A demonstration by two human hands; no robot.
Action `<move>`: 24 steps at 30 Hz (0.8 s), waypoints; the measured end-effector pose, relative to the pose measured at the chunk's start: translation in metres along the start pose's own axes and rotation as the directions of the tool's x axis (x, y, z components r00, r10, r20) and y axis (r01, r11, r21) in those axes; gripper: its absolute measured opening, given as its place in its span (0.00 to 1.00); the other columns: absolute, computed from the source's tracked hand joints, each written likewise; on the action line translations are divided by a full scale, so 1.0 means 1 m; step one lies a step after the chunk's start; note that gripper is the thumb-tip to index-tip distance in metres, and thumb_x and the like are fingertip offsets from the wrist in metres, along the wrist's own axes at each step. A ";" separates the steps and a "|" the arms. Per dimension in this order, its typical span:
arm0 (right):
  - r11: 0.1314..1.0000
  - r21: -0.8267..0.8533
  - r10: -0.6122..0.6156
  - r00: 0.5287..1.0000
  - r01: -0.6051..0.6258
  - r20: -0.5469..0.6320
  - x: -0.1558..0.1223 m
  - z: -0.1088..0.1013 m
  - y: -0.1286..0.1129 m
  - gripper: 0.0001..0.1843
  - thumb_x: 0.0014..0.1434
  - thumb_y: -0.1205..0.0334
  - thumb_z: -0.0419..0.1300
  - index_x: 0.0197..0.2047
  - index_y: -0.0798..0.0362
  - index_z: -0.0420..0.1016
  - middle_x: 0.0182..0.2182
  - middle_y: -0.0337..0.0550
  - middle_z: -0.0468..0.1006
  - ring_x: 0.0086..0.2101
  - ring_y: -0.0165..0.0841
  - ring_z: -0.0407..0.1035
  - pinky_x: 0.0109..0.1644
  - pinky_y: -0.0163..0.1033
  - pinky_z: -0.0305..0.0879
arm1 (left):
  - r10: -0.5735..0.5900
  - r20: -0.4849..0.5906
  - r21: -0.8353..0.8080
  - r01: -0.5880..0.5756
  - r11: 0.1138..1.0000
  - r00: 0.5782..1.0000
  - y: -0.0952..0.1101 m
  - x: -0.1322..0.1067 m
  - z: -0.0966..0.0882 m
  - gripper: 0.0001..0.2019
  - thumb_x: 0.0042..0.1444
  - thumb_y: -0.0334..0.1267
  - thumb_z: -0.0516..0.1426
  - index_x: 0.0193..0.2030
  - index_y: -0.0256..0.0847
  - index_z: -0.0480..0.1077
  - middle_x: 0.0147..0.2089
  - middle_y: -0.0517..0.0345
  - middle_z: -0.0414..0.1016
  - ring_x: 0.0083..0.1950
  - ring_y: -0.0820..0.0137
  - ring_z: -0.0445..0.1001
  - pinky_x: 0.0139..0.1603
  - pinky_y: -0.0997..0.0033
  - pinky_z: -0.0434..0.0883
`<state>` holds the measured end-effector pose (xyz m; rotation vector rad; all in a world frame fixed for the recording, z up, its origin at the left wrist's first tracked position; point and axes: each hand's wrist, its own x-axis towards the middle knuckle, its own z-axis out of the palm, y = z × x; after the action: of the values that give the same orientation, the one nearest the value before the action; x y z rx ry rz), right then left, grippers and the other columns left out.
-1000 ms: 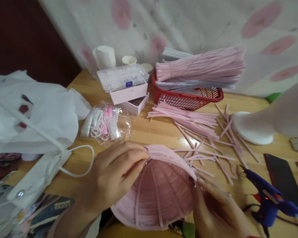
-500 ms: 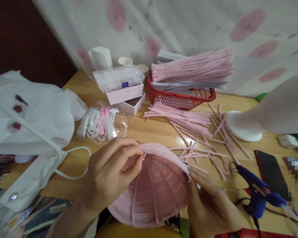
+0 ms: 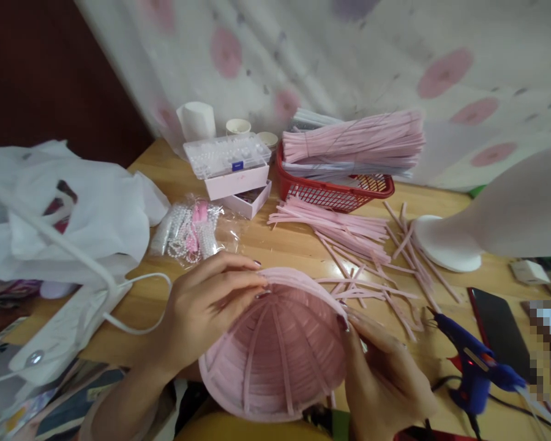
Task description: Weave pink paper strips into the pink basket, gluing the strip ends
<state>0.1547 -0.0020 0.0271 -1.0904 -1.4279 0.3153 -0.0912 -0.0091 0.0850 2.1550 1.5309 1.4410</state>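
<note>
A pink bowl-shaped pipe-cleaner hat (image 3: pixel 280 355) is held up at the near edge of the table. Its hollow inside faces me, with ribs fanning down from the top to the rim. My left hand (image 3: pixel 211 306) pinches the upper left of its edge, thumb inside and fingers over the outside. On the right edge, the thumb and fingers of my right hand (image 3: pixel 386 361) close on the pink band. What lies between the right fingertips is partly hidden. Loose pink pipe cleaners (image 3: pixel 371 288) lie just behind the hat.
A red basket (image 3: pixel 335 195) holds bundled pipe cleaners, with another pink bundle (image 3: pixel 335 220) before it. To the right are a blue glue gun (image 3: pixel 472 361) with its cord, a phone (image 3: pixel 500 327) and a white stand (image 3: pixel 447 245). Bagged beads (image 3: pixel 195 229) and a bead box (image 3: pixel 227 156) sit left.
My left fingers have shifted slightly on the hat's upper edge, and the hand looks more stretched out. The right hand stays at the right edge. The camera view has tilted a little.
</note>
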 end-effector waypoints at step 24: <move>0.990 -0.030 0.137 0.989 -0.139 -0.061 0.014 0.011 0.003 0.11 0.58 0.53 0.74 0.34 0.52 0.87 0.28 0.43 0.87 0.27 0.34 0.79 0.32 0.36 0.76 | -0.367 -0.029 -0.806 0.195 0.558 0.930 -0.003 0.015 0.008 0.18 0.69 0.55 0.58 0.33 0.45 0.68 0.36 0.55 0.86 0.42 0.63 0.87 0.44 0.58 0.84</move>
<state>0.1491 0.0140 0.0316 -1.2198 -1.3130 0.3557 -0.0868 0.0072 0.0887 1.1892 0.8974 1.7757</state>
